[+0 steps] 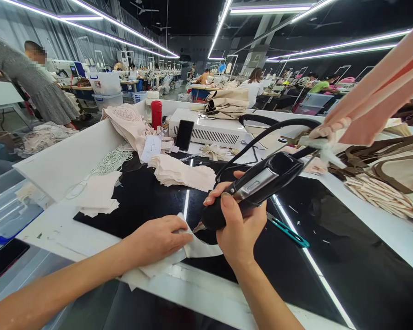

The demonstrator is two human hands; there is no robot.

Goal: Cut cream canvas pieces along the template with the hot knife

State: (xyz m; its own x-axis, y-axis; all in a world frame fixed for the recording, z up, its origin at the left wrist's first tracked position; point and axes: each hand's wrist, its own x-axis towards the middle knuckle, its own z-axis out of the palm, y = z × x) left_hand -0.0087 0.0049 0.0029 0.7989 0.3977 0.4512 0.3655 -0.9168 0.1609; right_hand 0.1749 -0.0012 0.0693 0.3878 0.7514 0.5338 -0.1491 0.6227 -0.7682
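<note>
My right hand (242, 220) is wrapped round a black corded hand-held tool (258, 183) with a silver metal lever along its side. The tool slants, its rounded dark end towards the table near my left hand. My left hand (161, 238) is closed on a pale fabric piece (196, 247), pinching it at the front edge of the black mat (151, 201). Some of that fabric hangs over the table edge. Just beyond lies a stack of cream fabric pieces (182, 172). More cut pieces (99, 195) lie to the left. Whether the tool touches the fabric is hidden.
Teal thread snips (289, 231) lie right of my right hand. Behind stand a white vented box (206, 126), a phone (185, 135) and a red bottle (156, 114). Pink cloth (375, 101) hangs by the tool's cable. Brown-edged pieces (385, 197) are piled right. People work farther off.
</note>
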